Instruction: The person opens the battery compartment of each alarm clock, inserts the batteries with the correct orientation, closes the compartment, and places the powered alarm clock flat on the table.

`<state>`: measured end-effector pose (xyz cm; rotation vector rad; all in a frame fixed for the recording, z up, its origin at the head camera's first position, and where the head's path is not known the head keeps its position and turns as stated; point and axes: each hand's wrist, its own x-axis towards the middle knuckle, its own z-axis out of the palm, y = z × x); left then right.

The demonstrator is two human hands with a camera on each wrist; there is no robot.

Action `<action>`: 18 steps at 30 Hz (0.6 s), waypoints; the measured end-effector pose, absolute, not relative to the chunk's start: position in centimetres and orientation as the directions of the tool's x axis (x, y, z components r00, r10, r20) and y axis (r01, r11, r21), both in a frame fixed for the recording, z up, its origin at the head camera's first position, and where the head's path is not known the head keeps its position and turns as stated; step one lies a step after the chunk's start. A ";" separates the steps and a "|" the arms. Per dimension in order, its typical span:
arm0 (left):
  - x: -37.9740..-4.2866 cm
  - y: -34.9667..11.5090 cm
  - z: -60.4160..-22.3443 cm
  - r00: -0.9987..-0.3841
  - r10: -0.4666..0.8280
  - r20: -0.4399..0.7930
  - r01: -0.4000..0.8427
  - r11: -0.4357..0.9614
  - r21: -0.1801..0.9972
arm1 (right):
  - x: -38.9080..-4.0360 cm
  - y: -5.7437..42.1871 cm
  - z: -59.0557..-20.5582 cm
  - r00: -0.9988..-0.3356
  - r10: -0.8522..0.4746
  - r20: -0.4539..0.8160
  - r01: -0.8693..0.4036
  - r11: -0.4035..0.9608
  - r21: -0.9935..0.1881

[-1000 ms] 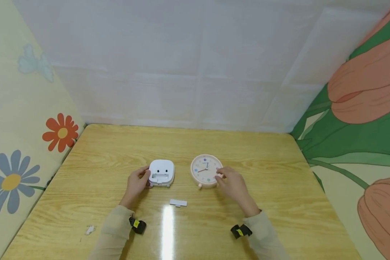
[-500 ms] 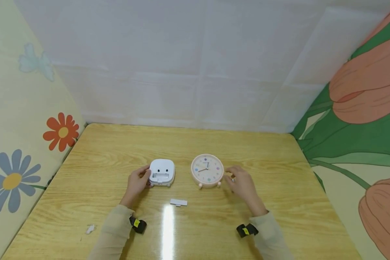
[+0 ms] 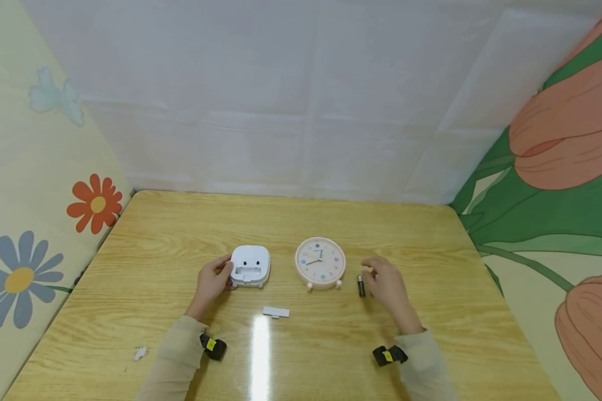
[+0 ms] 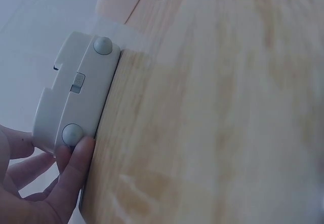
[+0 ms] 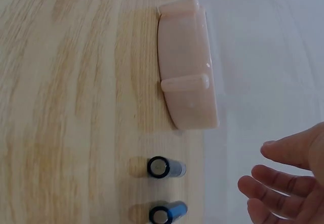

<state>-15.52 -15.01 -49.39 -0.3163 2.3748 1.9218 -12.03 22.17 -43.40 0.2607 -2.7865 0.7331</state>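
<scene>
My left hand (image 3: 212, 281) grips the left side of a small white device (image 3: 251, 257) with two dark dots, an uncovered battery compartment and two round feet. In the left wrist view, my thumb and fingers hold the white casing (image 4: 86, 92) beside one foot. A pale pink alarm clock (image 3: 321, 262) lies face up right of the device. My right hand (image 3: 388, 287) hovers right of the clock with loosely bent fingers, holding nothing. Below it are two batteries: a black one (image 3: 361, 286) and one with a blue wrapper (image 5: 177, 211), mostly hidden by the hand in the head view.
A narrow white battery cover (image 3: 276, 312) lies on the wooden table (image 3: 180, 223) in front of the device. A small white scrap (image 3: 140, 353) sits near the front left. A white cloth (image 3: 281, 111) hangs behind the table, with flowered cloths at both sides.
My right hand has moved from the pink clock's edge to the right, and the black battery has come into view beside it. The left hand and white device have stayed put.
</scene>
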 end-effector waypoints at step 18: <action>-15.5 -15.1 -49.6 -0.979 -0.108 -0.175 -0.194 0.195 0.961 | -12.1 24.1 -44.5 -0.995 -0.024 0.100 -0.066 0.895 -0.442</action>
